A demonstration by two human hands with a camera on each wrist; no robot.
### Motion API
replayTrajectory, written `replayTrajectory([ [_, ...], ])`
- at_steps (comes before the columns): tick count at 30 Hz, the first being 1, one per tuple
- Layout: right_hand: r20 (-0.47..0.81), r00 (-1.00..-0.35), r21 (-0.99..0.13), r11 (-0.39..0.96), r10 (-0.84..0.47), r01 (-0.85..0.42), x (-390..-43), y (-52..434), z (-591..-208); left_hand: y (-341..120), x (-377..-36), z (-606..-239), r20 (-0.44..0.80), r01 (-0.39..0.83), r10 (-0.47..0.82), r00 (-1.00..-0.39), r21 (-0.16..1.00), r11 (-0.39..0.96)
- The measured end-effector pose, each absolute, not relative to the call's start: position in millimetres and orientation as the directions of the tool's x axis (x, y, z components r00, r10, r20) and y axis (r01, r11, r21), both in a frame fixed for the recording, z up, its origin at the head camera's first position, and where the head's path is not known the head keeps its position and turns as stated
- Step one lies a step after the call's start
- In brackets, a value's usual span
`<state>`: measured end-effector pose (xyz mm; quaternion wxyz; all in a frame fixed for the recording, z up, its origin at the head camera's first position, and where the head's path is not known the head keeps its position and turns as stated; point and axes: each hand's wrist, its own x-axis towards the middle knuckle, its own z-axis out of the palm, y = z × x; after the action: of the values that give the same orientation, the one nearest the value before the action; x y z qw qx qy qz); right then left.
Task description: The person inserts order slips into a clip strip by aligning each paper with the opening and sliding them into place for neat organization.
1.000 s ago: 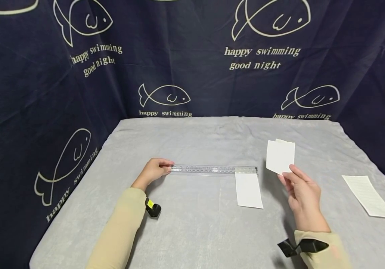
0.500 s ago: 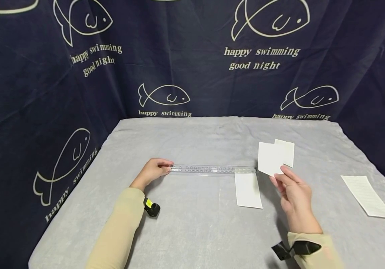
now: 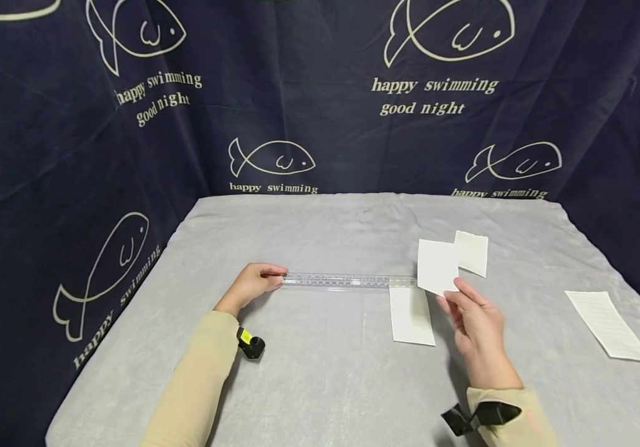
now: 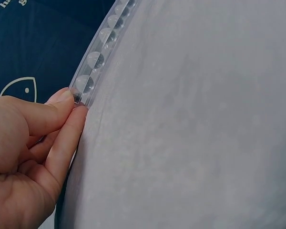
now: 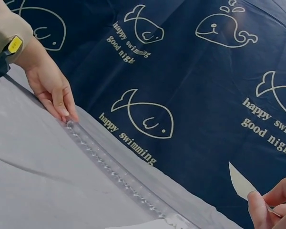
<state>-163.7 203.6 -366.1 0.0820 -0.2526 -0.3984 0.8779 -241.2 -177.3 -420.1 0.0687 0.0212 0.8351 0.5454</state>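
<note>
A long clear plastic strip with a row of round bumps lies across the grey table. My left hand pinches its left end between thumb and fingers. A white paper slip hangs from the strip's right end and lies flat on the table. My right hand holds a second white paper card by its lower corner, raised just right of the strip's end. In the right wrist view the strip and the card's edge show.
Another small white card lies behind the held one. A lined paper sheet rests near the table's right edge. A dark blue curtain with fish prints surrounds the table on three sides.
My right hand has carried the held card leftward toward the strip's right end, uncovering the small card behind it. The left hand and strip have stayed still.
</note>
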Motion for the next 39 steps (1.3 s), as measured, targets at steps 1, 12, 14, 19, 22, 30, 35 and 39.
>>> replayTrajectory([
  [1, -0.381, -0.859, -0.739, -0.671, 0.342, 0.061, -163, 202, -366, -177, -241, -420, -0.092, -0.040, 0.110, -0.990, 0.915, 0.402],
  [12, -0.383, -0.861, -0.754, -0.652, 0.334, 0.082, -161, 193, -367, -179, -244, -422, -0.090, -0.038, 0.118, -0.989, 0.921, 0.387],
  [14, -0.378, -0.865, -0.759, -0.646, 0.330, 0.085, -160, 191, -367, -179, -244, -422, -0.090, -0.038, 0.119, -0.989, 0.922, 0.386],
  [19, -0.362, -0.871, -0.775, -0.626, 0.333, 0.083, -159, 185, -367, -180, -245, -422, -0.084, -0.029, 0.130, -0.988, 0.925, 0.380],
  [22, -0.352, -0.872, -0.786, -0.613, 0.340, 0.079, -159, 180, -368, -180, -245, -421, -0.078, -0.021, 0.126, -0.989, 0.916, 0.401],
  [30, -0.338, -0.880, -0.801, -0.593, 0.334, 0.083, -159, 164, -369, -180, -244, -422, -0.081, -0.022, 0.118, -0.990, 0.903, 0.429],
  [35, -0.320, -0.890, -0.810, -0.580, 0.326, 0.079, -158, 156, -370, -180, -244, -421, -0.072, -0.012, 0.121, -0.990, 0.900, 0.436],
  [39, -0.316, -0.890, -0.821, -0.564, 0.329, 0.083, -158, 149, -372, -181, -244, -421, -0.074, -0.014, 0.122, -0.990, 0.903, 0.429],
])
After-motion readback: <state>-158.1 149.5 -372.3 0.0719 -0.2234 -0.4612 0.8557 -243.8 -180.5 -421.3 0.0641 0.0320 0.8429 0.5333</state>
